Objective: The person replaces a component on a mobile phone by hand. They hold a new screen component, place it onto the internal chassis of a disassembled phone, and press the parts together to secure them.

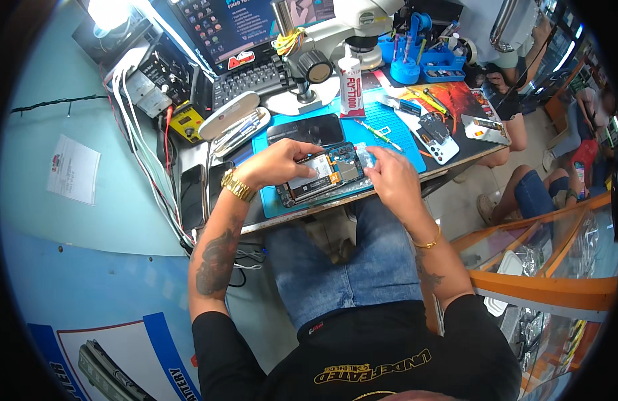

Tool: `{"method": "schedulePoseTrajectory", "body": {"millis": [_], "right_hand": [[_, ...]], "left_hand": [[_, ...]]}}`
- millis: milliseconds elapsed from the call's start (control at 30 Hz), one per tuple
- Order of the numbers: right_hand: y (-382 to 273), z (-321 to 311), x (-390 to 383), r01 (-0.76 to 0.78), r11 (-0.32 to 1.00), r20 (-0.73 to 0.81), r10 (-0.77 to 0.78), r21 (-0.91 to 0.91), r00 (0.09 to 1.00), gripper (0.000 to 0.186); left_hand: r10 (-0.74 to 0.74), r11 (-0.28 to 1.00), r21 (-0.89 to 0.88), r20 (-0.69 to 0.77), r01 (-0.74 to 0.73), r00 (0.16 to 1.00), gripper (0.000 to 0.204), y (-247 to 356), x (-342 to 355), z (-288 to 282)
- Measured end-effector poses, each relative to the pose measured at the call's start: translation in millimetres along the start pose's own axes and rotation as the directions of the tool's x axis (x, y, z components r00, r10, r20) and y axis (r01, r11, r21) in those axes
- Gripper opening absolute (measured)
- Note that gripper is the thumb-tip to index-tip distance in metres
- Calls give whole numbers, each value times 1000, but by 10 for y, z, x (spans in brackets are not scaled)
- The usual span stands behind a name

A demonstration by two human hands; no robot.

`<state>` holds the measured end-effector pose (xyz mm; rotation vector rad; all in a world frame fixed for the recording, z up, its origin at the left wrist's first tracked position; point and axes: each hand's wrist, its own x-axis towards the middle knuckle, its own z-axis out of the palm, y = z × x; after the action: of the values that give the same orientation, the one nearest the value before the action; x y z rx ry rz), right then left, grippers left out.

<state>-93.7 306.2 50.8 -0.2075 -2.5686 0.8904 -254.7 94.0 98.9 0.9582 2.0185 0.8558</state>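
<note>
Head view: white glue bottle behind blue mat; hands on opened phone.

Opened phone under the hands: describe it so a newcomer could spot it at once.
Start at the blue work mat in front of the microscope. At its near edge lies the opened phone, back removed, with the left hand and the right hand on it. Unlike the dark phone behind it, its white battery and circuit board show.

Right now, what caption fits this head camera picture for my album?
Two hands, left hand and right hand, work on an opened phone on a blue mat.
</note>
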Motion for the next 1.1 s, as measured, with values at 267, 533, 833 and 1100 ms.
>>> {"method": "schedulePoseTrajectory", "body": {"millis": [267, 533, 833, 1100], "right_hand": [[-36, -38, -110, 597, 793, -50, -606, -125, 794, 48], [3, 95, 9, 628, 776, 26, -627, -57, 778, 58], [-14, 91, 64, 639, 764, 131, -627, -89, 768, 67], [766, -770, 366, 62, 997, -441, -80, -56, 894, 31]], "left_hand": [[119, 984, 148, -146, -97, 982, 49, 13, 109, 101], [286, 915, 374, -336, -152, 897, 36, -14, 38, 283], [362, 897, 393, -388, -203, 848, 33, -103, 52, 353], [402, 915, 331, -685, -232, 608, 37, -143, -236, 660]]}}
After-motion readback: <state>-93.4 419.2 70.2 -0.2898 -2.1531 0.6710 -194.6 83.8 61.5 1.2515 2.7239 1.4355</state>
